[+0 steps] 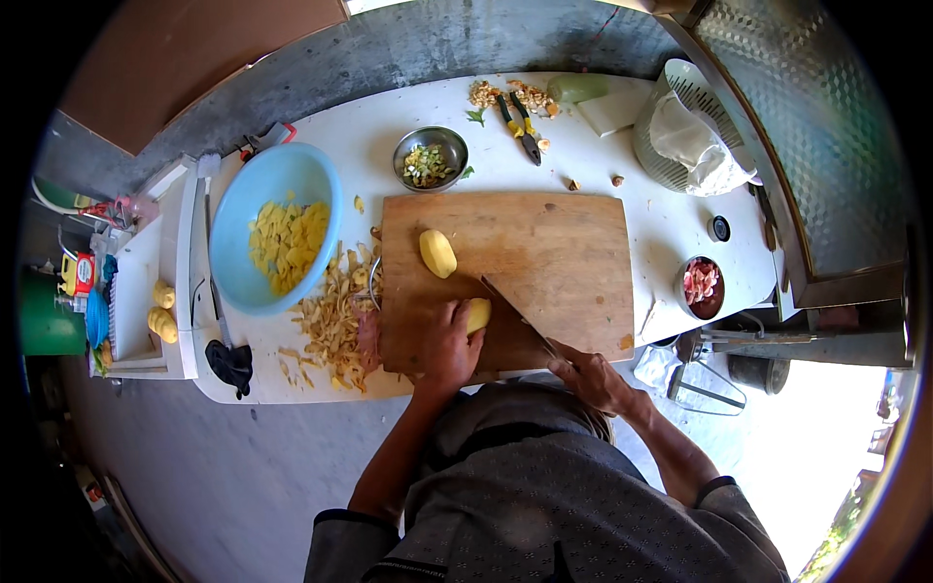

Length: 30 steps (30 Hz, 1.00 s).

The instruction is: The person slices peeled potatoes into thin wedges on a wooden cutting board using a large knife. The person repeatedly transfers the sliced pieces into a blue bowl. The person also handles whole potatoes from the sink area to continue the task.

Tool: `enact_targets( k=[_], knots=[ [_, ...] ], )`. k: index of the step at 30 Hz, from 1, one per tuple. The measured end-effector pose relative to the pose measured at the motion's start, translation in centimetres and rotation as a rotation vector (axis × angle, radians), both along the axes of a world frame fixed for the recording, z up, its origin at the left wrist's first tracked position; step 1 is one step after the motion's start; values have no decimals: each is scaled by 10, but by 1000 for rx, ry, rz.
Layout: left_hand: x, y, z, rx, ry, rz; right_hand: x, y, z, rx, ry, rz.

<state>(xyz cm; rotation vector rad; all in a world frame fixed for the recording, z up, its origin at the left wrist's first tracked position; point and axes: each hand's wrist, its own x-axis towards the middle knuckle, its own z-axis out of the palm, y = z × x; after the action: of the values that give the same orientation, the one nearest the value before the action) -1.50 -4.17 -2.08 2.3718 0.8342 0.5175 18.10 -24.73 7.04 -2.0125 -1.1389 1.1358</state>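
My left hand (452,348) is closed round a peeled yellow potato (479,315) on the wooden cutting board (573,243). In my right hand (591,377) is the handle of a knife (520,319), its blade pointing away from me and to the left. A narrow gap shows between blade and potato. Farther up the board lies a second peeled potato (437,254), untouched by either hand. Left of the board, a heap of potato peelings (335,325) covers the white table (321,126).
A light blue basin (324,175) holds potato slices. Behind the board stand a metal bowl (457,141) of chopped vegetables and pliers (523,126). To the right are a bowl of raw meat (700,284), a black lid (719,228) and a pale basket (656,146). Unpeeled potatoes (162,325) lie in the sink.
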Motion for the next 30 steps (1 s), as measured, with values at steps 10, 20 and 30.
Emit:
enact_targets(
  k=[10, 20, 30],
  knots=[
    [0, -1, 1, -45, -30, -31, -7, -4, -9, 252, -81, -8],
    [13, 1, 20, -10, -87, -137, -11, 5, 26, -36, -65, -4],
    [15, 2, 18, 70, -61, -161, -6, 14, 7, 80, -146, 4]
  ],
)
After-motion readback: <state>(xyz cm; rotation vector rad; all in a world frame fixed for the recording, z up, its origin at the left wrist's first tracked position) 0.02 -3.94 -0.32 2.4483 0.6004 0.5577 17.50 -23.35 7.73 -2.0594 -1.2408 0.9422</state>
